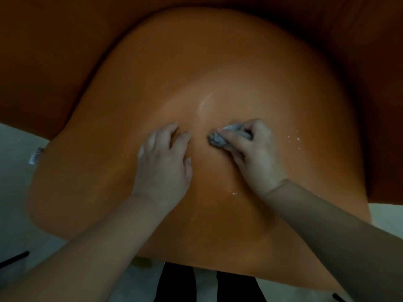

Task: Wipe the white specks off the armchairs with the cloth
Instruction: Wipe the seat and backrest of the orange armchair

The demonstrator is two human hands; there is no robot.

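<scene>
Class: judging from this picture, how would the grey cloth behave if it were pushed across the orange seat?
The cloth looks soft and floppy: it is bunched up in the right hand. It probably weighs little. On the smooth seat it would likely slide, not roll.

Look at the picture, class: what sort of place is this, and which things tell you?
Probably an indoor sitting area: an orange armchair on a pale floor, with a wadded cloth in the right hand wiping its white specks.

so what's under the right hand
The right hand grips a bunched grey cloth pressed onto the orange armchair. Any specks beneath the cloth are covered.
</scene>
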